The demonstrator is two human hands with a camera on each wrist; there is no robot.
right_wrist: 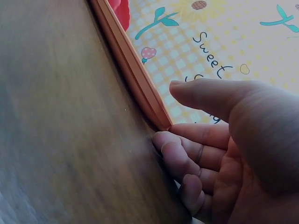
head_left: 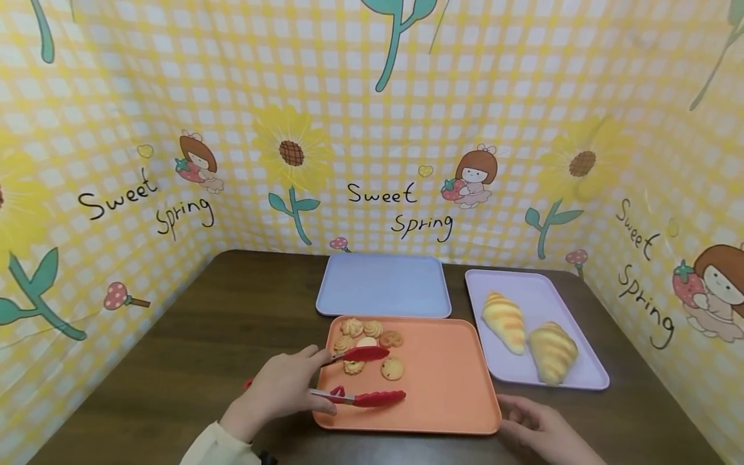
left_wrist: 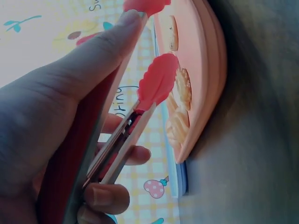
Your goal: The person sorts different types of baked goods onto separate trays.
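On the left, the left hand [head_left: 281, 387] grips a pair of red-tipped tongs [head_left: 360, 374], its fingers [left_wrist: 105, 198] curled round the handles, and the two tips stand spread apart over the near-left part of the orange tray [head_left: 442, 387]. The far tip hangs above a small cluster of cookies [head_left: 366, 345] in the tray's far-left corner, while the near tip lies over bare tray; one cookie sits between them. The main risk, as I judge it, is a poor bite: the cookies are small and flat, so silicone tips that come together off-centre could flick one out over the low rim onto the tabletop [head_left: 192, 349], or crack it if squeezed hard. The cluster is tight, so a tip could also shove neighbours aside. The blue tray [head_left: 383, 284] lies just behind, so a cookie lifted with a loose hold might drop across the gap between trays. Further right, the right hand [head_left: 537, 426] rests at the orange tray's near-right corner, its fingers [right_wrist: 180, 158] loosely bent against the edge; whether they press it firmly is hard to tell from the wrist view. If they do not, the tray could slide under a push from the tongs. The purple tray [head_left: 540, 297] with two croissants [head_left: 526, 336] sits just right, close enough to be bumped.
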